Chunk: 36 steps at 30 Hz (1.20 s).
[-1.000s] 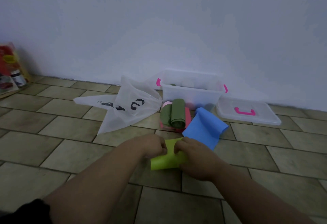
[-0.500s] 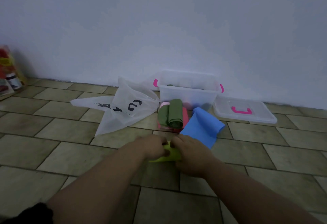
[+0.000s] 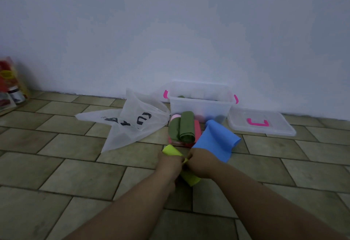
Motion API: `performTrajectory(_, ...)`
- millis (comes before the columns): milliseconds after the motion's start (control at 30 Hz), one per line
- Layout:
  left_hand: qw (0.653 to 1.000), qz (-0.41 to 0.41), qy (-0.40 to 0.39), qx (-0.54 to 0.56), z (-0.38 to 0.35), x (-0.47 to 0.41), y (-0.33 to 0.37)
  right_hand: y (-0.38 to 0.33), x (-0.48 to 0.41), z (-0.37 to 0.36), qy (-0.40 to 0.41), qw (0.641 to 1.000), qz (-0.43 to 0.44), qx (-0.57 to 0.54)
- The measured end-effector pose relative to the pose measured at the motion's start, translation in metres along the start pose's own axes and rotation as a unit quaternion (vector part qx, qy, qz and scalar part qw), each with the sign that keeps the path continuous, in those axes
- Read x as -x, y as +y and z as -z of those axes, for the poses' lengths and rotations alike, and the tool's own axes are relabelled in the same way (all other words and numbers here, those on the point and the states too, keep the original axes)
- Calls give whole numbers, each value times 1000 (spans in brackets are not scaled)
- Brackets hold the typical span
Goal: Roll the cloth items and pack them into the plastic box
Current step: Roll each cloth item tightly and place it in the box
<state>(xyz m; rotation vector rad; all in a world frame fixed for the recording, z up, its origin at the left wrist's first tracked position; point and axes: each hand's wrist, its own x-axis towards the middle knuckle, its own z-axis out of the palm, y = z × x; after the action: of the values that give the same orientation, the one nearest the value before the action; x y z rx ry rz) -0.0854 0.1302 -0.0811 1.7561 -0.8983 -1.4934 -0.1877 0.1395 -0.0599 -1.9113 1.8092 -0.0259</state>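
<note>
A lime-green cloth (image 3: 190, 177) sits rolled between my two hands on the tiled floor. My left hand (image 3: 169, 164) and my right hand (image 3: 201, 162) both grip it, knuckles close together. Its far end (image 3: 170, 150) sticks out beyond my left hand. Behind my hands lie a flat blue cloth (image 3: 217, 141), two dark green rolls (image 3: 184, 127) and a red cloth (image 3: 197, 131) under them. The clear plastic box (image 3: 200, 105) with pink handles stands by the wall, some cloth dimly visible inside.
The box's clear lid (image 3: 261, 124) with a pink handle lies on the floor to the right. A white plastic bag (image 3: 130, 124) with black print is spread out on the left. Jars and packets (image 3: 11, 86) stand at the far left by the wall.
The green cloth was lying crosswise under my hands; now it is rolled tighter and turned, one end pointing away and the other toward me. My hands stayed close together.
</note>
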Motion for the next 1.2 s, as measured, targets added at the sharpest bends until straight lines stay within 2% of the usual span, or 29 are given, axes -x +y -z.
performTrajectory(100,999,-8,28,27,2,0,4,0,11,-6,4,993,14,-117)
performTrajectory(167,997,6,40,65,6,-1,7,2,15,-14,14,971,-16,-236)
performTrajectory(233,994,40,-7,103,9,-1,6,5,17,-19,12,937,-59,-344)
performTrajectory(300,979,92,-95,157,9,5,7,9,18,-17,-7,878,-86,-471)
performTrajectory(333,976,93,-111,161,6,6,8,12,19,-15,-23,844,-92,-528)
performTrajectory(400,991,33,-80,101,-1,2,10,18,19,-9,-57,798,-96,-592)
performTrajectory(467,996,-46,-65,35,-6,-6,22,25,17,6,-83,782,-90,-611)
performTrajectory(533,987,-129,-84,-37,-9,-17,46,36,9,32,-108,775,-78,-618)
performTrajectory(600,966,-214,-90,-114,-11,-37,80,46,-4,68,-109,780,-64,-613)
performTrajectory(700,939,-270,-31,-209,-12,-76,136,59,-37,128,-45,793,-70,-604)
performTrajectory(800,889,-284,45,-356,-19,-114,173,64,-84,177,43,797,-79,-597)
performTrajectory(900,858,-257,57,-440,-29,-144,186,61,-141,198,93,806,-95,-577)
performTrajectory(967,844,-255,46,-470,-33,-159,184,55,-177,194,86,828,-119,-542)
performTrajectory(1067,845,-269,45,-460,-32,-170,175,38,-221,171,41,875,-146,-460)
performTrajectory(1200,848,-288,34,-444,-29,-173,170,15,-243,153,-39,931,-120,-342)
